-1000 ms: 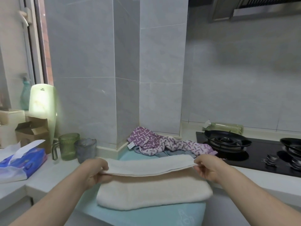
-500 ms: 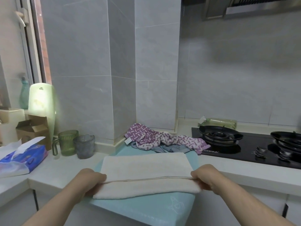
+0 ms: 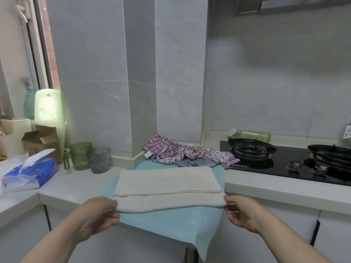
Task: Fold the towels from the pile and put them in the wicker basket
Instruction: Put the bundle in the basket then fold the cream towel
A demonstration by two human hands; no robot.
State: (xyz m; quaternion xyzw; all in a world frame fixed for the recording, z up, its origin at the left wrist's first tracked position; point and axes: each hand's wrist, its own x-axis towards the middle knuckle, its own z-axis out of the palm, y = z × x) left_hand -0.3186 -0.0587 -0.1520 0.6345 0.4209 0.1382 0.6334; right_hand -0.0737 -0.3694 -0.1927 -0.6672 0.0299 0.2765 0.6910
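Note:
A cream towel (image 3: 168,184) lies folded lengthwise on a light blue towel (image 3: 171,223) that is spread over the counter corner and hangs over its front edge. My left hand (image 3: 100,215) pinches the cream towel's near left corner. My right hand (image 3: 240,212) pinches its near right end, thumb above and fingertips below. Behind it lies the pile: a purple patterned towel (image 3: 188,152) crumpled over a grey one (image 3: 197,163). No wicker basket is in view.
A black gas hob (image 3: 284,160) with pan supports fills the counter to the right. On the left stand a green mug (image 3: 79,155), a grey glass jug (image 3: 99,159), a blue tissue pack (image 3: 30,172) and a cardboard box (image 3: 40,142). A tiled pillar rises behind the pile.
The raised top layer of the cream towel came down toward me and now lies flat as a fold. Both hands moved to the near edge and hold its corners.

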